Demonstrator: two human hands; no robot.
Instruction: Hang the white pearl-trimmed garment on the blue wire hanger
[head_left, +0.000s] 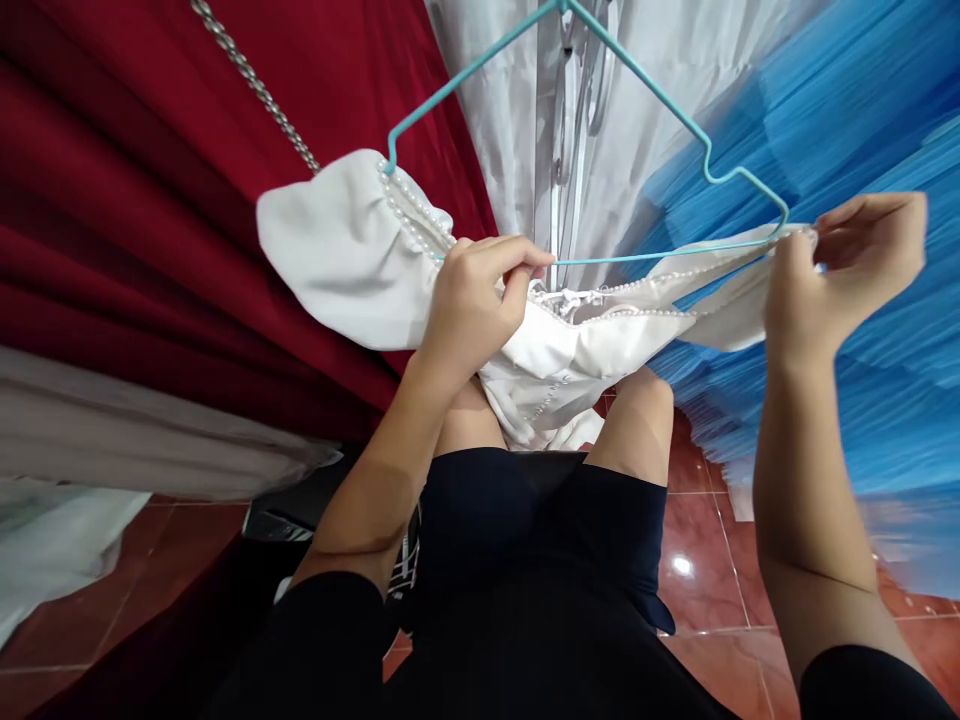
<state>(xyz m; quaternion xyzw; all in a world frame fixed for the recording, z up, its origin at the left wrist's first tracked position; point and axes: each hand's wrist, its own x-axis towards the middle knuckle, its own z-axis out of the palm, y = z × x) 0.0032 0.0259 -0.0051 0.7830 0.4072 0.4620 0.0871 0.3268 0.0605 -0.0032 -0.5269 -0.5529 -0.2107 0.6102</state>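
Note:
A white dress [360, 260] with pearl-beaded edges hangs on a light-blue wire hanger [480, 65] in front of me. The hanger's left shoulder end goes into the puffed left part of the dress. At the middle, my left hand [480, 300] is closed, fingers bent over the hanger's bottom bar and the neckline. Over at the right end, my right hand [840, 270] pinches the dress's sleeve edge close to the hanger's right corner. The lower part of the dress drops between my knees.
Dark red cloth [315, 90] hangs at the left, with a metal chain [255, 85] before it. White drapes [495, 130] hang behind the hanger. Blue tulle [847, 130] fills the right side. Red tiles [705, 560] cover the floor.

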